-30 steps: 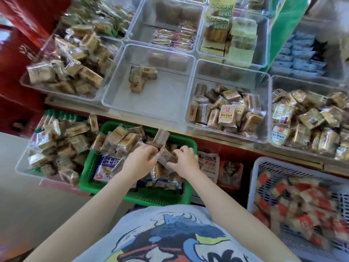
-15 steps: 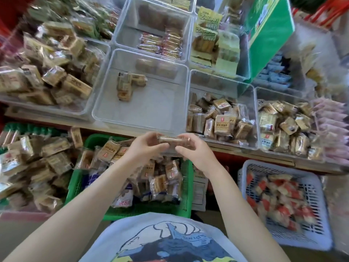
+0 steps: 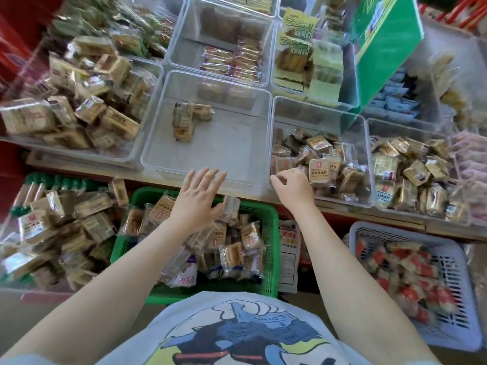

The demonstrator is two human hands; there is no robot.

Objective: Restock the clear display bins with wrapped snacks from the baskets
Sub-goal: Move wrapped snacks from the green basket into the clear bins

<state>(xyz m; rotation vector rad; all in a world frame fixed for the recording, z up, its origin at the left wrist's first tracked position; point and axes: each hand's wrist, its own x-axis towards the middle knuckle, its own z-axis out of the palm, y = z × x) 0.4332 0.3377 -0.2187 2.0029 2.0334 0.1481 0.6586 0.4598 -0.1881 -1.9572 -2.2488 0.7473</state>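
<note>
- Restocking looks partly done: the middle bin (image 3: 210, 143) holds only a few snacks (image 3: 184, 119) near its back, with most of its floor bare.
- The bin to its right (image 3: 358, 122) holds a good pile of brown packs (image 3: 320, 167), though it is not heaped to the rim.
- The left bin (image 3: 147, 143) and the far-right bin (image 3: 374, 201) look well filled.
- The green basket (image 3: 271, 241) below the shelf still holds many packs, so plenty of stock remains to move; I judge the middle bin needs the most.
- The left hand (image 3: 196, 198) hovers spread and flat over the basket's far edge, just short of the middle bin's front wall, holding nothing.
- The right hand (image 3: 292, 188) is at the front of the right bin with fingers curled among the packs; whether it pinches one I cannot tell.
- A white basket (image 3: 448, 262) at right holds red-and-white snacks (image 3: 403, 270), untouched by either hand.
- A clear tub (image 3: 26, 293) at left is full of similar brown packs.
- Writing: the brown packs carry cream labels with a small red square and a line of Chinese characters, too small to read with certainty.
- Yellow bags (image 3: 297, 30) in a back bin show large dark Chinese lettering, partly blurred.
- The green box (image 3: 382, 48) bears a printed panel I cannot read.
- The person's shirt (image 3: 237, 333) shows mirrored-looking letters, unclear.
</note>
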